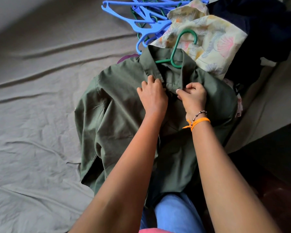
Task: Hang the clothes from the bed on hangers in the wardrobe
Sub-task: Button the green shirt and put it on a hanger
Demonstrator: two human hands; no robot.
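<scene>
Pinching the green shirt (124,101) placket with both hands' fingers, left hand (152,96), right hand (193,97), green hanger (176,52) inside collar

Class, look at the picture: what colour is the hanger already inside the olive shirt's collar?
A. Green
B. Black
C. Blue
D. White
A: the green hanger has its hook sticking out above the collar of the olive shirt, while the blue hangers lie in a loose pile farther up the bed.
</scene>
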